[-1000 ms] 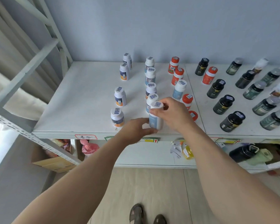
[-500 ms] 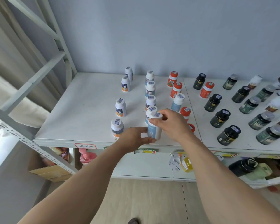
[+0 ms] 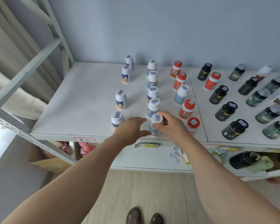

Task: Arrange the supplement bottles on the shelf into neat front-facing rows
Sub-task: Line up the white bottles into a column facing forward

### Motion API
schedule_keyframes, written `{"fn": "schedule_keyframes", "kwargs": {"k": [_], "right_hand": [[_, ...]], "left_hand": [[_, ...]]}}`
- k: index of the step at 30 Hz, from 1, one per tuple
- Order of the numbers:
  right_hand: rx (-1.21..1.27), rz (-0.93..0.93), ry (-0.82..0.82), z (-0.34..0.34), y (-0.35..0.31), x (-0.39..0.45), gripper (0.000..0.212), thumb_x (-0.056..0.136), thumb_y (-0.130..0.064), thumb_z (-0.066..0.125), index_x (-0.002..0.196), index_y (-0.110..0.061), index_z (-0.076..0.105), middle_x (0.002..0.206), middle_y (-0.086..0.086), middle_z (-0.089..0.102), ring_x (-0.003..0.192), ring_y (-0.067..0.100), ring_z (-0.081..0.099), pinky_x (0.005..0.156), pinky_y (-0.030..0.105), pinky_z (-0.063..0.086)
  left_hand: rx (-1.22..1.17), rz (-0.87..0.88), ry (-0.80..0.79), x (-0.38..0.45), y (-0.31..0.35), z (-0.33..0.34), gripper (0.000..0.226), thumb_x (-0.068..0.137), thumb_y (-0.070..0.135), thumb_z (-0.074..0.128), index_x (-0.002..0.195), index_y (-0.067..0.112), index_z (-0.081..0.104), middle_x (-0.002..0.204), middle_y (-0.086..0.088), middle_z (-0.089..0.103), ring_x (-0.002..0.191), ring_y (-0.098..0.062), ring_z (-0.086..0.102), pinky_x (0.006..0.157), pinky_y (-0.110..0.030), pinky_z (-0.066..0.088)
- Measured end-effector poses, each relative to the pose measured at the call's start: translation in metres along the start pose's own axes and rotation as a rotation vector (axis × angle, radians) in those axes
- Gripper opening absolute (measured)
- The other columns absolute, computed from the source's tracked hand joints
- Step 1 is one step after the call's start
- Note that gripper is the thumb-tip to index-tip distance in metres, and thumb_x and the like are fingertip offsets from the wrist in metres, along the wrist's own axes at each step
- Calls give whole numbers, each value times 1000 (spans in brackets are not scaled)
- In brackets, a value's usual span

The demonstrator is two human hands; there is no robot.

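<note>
A white-capped bottle with a pale blue label (image 3: 154,128) stands at the front of the middle row on the white shelf (image 3: 81,110). My right hand (image 3: 170,126) grips its cap and neck from the right. My left hand (image 3: 130,129) lies against the bottle's left side, with fairly straight fingers and the thumb touching the lower body. Behind it runs a row of white-capped blue-label bottles (image 3: 152,80). To the left stand white bottles with orange bands (image 3: 121,99), one partly hidden by my left hand (image 3: 117,119). To the right is a row of red-capped bottles (image 3: 186,109).
Dark black bottles (image 3: 225,111) and green bottles (image 3: 269,114) fill the shelf's right half. The shelf's left part is bare white surface. A slanted metal frame (image 3: 27,68) rises at the left. The lower shelf holds a dark jar (image 3: 242,160) and packets.
The blue-label bottle has gone from being held just above the front edge to standing on the shelf. My left hand's fingers have loosened and straightened. The camera tilted up a little.
</note>
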State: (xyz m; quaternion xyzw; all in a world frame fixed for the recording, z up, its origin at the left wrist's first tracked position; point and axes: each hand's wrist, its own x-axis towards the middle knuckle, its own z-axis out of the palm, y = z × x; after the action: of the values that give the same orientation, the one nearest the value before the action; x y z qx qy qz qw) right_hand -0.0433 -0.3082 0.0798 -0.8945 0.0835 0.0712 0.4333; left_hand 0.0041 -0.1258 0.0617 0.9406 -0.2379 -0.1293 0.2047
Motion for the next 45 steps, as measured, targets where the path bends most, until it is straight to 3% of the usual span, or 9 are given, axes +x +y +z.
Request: {"fn": "schedule_keyframes", "kwargs": {"k": [5,9,13,19,25,29,33,38,45], "right_hand": [[89,-6,40,-10,-7,-1,47,84,-46,68,126,-31,53,124,-17,60,117,7,55,100,34,45],[51,-17,166,-30,-24,14,50,90,-45,61,134,-25,49,138,-6,53,127,12,49,98,28,39],[-30,16,69,-37,-34,45,54,90,-41,62,138,-24,45,144,-3,48,130,15,46,99,31,37],[-100,4,-62,-30,-30,72,42,85,-35,70,123,-27,54,115,-7,63,105,16,60,81,28,42],[-73,-14,-49,-40,-28,87,43,83,-40,71,121,-27,55,115,-8,65,100,14,60,81,27,46],[-84,-33,-19,-53,-37,90,45,83,-42,70,123,-27,57,115,-10,64,100,12,60,84,27,48],[-46,-63,10,-62,-44,95,44,82,-44,69,121,-26,61,112,-9,67,98,12,61,78,24,44],[-18,-70,52,-69,-57,99,40,80,-45,71,114,-25,64,104,-10,68,94,10,62,74,23,43],[-23,-46,67,-69,-65,101,44,80,-48,70,115,-23,63,107,-8,67,93,11,62,74,25,45]], "left_hand": [[-93,-18,25,0,0,-7,65,86,53,61,141,21,46,144,3,48,132,-14,43,107,-27,35],[-214,-48,82,5,2,-15,59,87,51,61,138,22,49,141,7,51,128,-12,46,101,-21,33],[-240,-71,116,17,7,-21,54,91,46,58,137,20,49,138,5,53,126,-12,49,96,-17,32],[-206,-130,142,41,11,-30,52,93,39,58,140,20,46,140,4,52,128,-14,47,101,-21,33],[-214,-183,72,60,17,-28,59,89,39,64,141,20,44,143,4,49,128,-16,47,102,-25,36],[-281,-212,42,65,22,-25,57,83,40,70,135,25,52,133,6,56,119,-15,53,91,-23,41],[-354,-203,58,71,26,-35,38,84,38,70,119,26,62,107,9,62,96,-10,56,74,-20,37],[-435,-168,-4,78,21,-48,36,83,39,71,117,27,65,112,11,66,105,-7,58,87,-20,41],[-411,-129,-96,86,15,-61,41,84,40,71,122,25,62,118,7,65,104,-7,58,92,-21,43]]}}
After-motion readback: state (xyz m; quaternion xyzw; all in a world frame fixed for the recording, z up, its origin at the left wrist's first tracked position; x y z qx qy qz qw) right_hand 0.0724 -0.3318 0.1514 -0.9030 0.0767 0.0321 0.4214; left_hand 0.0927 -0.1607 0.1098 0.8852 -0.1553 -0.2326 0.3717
